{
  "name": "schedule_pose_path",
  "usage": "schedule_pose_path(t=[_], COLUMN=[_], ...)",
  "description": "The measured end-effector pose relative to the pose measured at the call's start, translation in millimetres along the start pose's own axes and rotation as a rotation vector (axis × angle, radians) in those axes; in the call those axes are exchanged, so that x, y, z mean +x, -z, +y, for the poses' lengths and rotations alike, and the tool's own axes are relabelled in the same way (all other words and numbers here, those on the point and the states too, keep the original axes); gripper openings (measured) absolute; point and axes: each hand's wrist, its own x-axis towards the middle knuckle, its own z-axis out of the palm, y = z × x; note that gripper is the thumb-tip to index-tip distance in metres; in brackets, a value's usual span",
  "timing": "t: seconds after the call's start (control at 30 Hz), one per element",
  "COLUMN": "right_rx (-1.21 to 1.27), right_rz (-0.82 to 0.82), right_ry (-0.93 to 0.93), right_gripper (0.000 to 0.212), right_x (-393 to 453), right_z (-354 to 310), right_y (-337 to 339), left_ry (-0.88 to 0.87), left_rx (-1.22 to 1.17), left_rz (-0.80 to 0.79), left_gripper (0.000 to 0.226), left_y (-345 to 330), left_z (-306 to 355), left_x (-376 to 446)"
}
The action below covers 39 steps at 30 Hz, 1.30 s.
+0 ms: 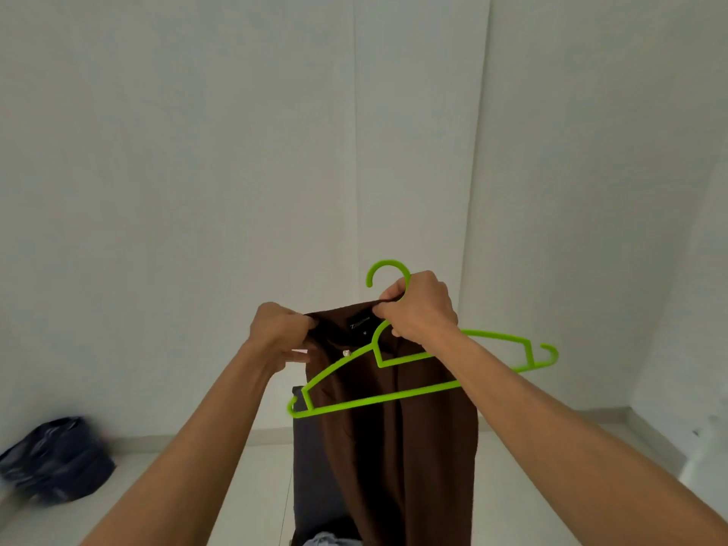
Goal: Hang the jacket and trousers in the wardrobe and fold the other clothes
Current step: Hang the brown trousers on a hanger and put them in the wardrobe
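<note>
The person holds brown trousers [398,419] up in front of a white wall [236,151], with both arms stretched forward. The left hand [277,333] grips the left end of the waistband, with fingers curled round the cloth. The right hand [419,309] holds the neck of a green hanger [378,372] and, at the same place, pinches the right end of the waistband, so one hand carries two things. I think this is done to keep the waistband stretched and flat while the hanger stays ready beside it.

The hanger lies tilted across the front of the trousers, its hook pointing up above the right hand. The trousers are not yet over its bar; they hang down freely from the two hands, and the legs fall past the lower edge of the view. So the step in hand seems to be the preparing of the trousers for the hanger, and the hanging in the wardrobe is not done. No wardrobe is visible here.

Behind the trousers stands a dark thing [301,447]; I cannot tell what it is. On the pale floor [157,506] at the left lies a dark heap [55,459], blurred, maybe other clothes
</note>
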Motion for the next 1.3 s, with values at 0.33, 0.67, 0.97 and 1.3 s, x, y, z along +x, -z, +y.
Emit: schedule_pose_path(t=[0.33, 0.67, 0.97, 1.3], right_rx=[0.048, 0.167, 0.178, 0.48], right_rz=[-0.076, -0.241, -0.298, -0.509], right_ry=[-0.018, -0.013, 0.012, -0.014], right_gripper=[0.031, 0.05, 0.058, 0.021], right_x=[-16, -31, -26, 1], right_z=[11, 5, 12, 20], right_y=[-1, -6, 8, 67], left_ry=[0.166, 0.134, -0.048, -0.25], left_rx=[-0.491, -0.395, -0.001, 0.617], left_rz=[0.108, 0.078, 0.289, 0.272], left_gripper=[0.01, 0.019, 0.01, 0.018], left_y=[-20, 0, 10, 33], left_z=[22, 31, 27, 21], left_x=[-9, -2, 1, 7])
